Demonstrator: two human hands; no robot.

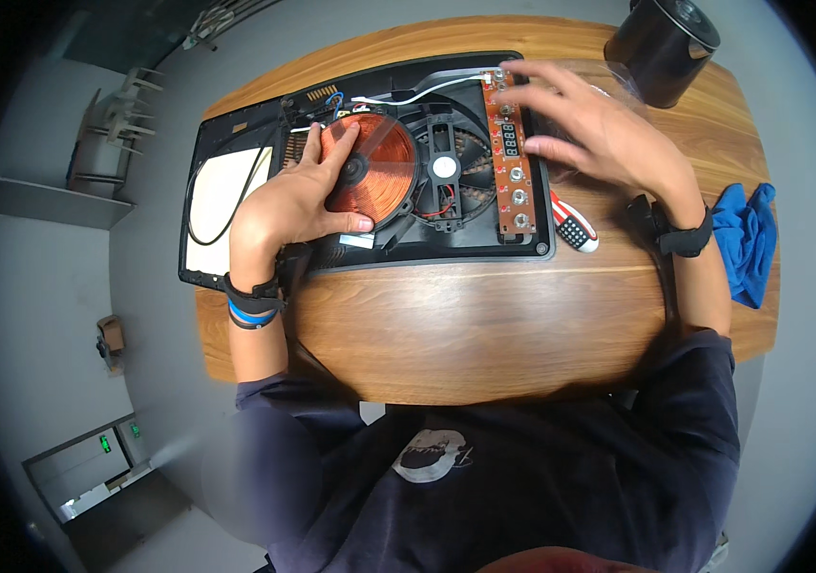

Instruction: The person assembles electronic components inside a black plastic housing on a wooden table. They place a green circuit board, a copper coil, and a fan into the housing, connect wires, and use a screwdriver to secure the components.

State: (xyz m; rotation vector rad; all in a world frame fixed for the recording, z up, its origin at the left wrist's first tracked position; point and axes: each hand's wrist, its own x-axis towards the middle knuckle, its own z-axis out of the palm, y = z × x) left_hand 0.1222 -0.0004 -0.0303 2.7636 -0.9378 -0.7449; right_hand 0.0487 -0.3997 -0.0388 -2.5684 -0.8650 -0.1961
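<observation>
An opened induction cooker base lies on the wooden table. My left hand rests spread over its round copper coil, with the thumb at the near edge and the fingers across the left side. To the coil's right sits a black cooling fan. A narrow brown control board with buttons and a digit display runs along the base's right end. Above the board's right side hovers my right hand, fingers apart and slightly blurred, nothing visible in them. A white cable reaches the board's far end.
Beside the base's right edge lies a red and white tool with a black dotted grip. A blue cloth is at the table's right edge, and a black cylindrical container stands far right. A pale panel fills the base's left part.
</observation>
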